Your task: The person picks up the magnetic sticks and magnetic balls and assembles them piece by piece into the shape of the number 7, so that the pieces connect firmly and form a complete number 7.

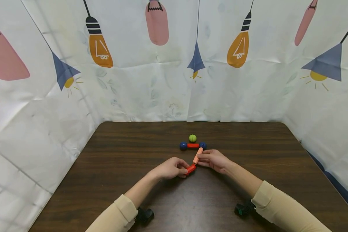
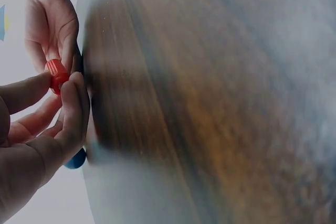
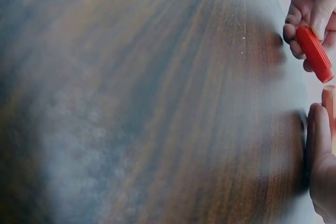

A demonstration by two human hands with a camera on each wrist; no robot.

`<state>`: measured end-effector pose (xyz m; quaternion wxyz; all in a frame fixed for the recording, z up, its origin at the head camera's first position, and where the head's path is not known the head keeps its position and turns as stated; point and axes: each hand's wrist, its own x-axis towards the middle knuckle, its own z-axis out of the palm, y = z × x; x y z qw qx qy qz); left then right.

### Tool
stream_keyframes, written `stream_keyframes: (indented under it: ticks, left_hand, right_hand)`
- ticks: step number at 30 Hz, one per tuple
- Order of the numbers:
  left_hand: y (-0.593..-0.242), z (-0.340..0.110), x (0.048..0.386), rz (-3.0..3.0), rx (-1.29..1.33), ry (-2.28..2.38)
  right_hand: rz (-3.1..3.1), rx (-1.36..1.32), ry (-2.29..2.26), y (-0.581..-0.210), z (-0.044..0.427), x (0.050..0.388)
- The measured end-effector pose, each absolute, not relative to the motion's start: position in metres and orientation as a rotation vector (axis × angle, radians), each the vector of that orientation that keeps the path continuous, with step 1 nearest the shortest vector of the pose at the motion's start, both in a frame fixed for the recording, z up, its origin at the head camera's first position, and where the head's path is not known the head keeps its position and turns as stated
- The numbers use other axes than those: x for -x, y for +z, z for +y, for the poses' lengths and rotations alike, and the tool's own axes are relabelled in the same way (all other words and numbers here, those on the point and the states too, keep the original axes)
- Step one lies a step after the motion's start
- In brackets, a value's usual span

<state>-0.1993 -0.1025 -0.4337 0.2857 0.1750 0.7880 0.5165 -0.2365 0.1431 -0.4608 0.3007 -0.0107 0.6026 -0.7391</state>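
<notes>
In the head view my left hand (image 1: 174,168) pinches a short red ribbed rod (image 1: 190,169) between thumb and fingers. The right wrist view shows the ribs and narrower end of this red rod (image 3: 314,53). My right hand (image 1: 216,160) holds a peach-coloured rod (image 1: 198,156), tilted up and away. The near end of the peach rod meets or almost meets the red rod's tip; I cannot tell if they touch. Just beyond the hands lies a dumbbell shape: a red bar (image 1: 193,145) between two blue balls (image 1: 183,146). A yellow-green ball (image 1: 192,138) sits behind it.
The hands work over a dark brown wooden table (image 1: 127,145). A white patterned curtain (image 1: 162,90) hangs along its back and sides. Black wrist cameras (image 1: 145,216) are strapped below both cream sleeves (image 1: 116,214).
</notes>
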Motion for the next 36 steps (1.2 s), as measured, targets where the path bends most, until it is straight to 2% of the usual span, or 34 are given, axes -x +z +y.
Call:
stream_keyframes:
  ticks: [31, 36]
  left_hand:
    - [-0.4326, -0.1127, 0.2069, 2.487, -0.722, 1.020]
    - [-0.4307, -0.1121, 0.2069, 2.503, -0.680, 1.029]
  right_hand:
    - [1.624, 0.029, -1.942, -0.4612, 0.1438, 0.2358]
    - [1.617, 0.039, -1.945, -0.4614, 0.1449, 0.2358]
